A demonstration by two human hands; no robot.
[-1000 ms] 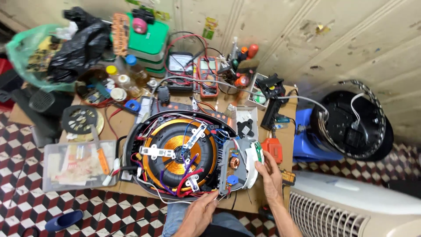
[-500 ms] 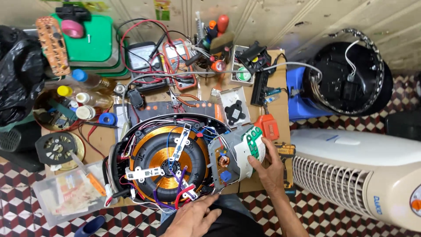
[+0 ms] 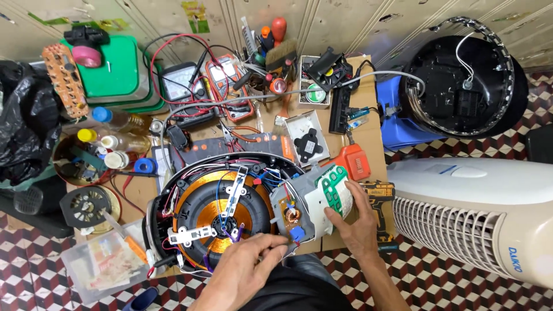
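With both hands on it, the opened round black cooker base (image 3: 222,210) sits near-centre on the brown wooden workbench (image 3: 368,129), its one orange-copper induction coil disc (image 3: 201,216) exposed under a white cross bracket (image 3: 230,198). Left hand (image 3: 242,273): fingers curled at the near rim of the base, touching the wiring; can't tell if anything is pinched. Right hand (image 3: 357,222): fingers spread flat against the white control panel with green button membrane (image 3: 334,193), which tilts off the right side of the base next to one grey circuit board (image 3: 291,213).

Count around it: two multimeters, far centre, a grey analogue meter (image 3: 181,89) and an orange digital meter (image 3: 227,86). One orange plug block (image 3: 354,161) just far of the panel. One yellow-black cordless drill (image 3: 380,198) right of the right hand. One green plastic box stack (image 3: 115,72) far left. One white tower fan (image 3: 478,207) right of the bench. One black round appliance shell (image 3: 461,80) far right.
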